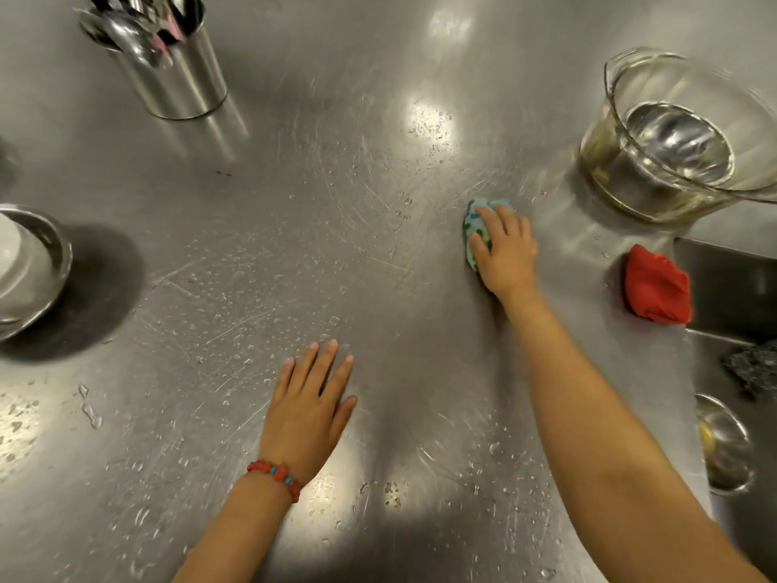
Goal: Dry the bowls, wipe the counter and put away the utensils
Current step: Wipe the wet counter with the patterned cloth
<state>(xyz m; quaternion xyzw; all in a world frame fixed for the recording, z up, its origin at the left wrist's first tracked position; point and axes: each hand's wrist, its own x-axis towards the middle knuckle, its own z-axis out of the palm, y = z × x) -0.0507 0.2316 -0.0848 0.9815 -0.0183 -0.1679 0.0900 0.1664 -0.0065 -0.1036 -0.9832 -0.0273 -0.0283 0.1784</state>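
The patterned blue-green cloth [477, 229] lies on the wet steel surface [294, 254] at about two o'clock from the frame's middle, pressed flat under the right hand [506, 252], whose fingers curl down over it. The left hand [309, 408] rests palm-down at six o'clock, fingers spread, gripping nothing, a red bead bracelet [275, 477] on its wrist. Outward: stacked glass bowls [681, 140] at two o'clock, a red cloth [656, 286] at three, the utensil holder [168, 56] at eleven, a steel bowl [29, 267] at nine.
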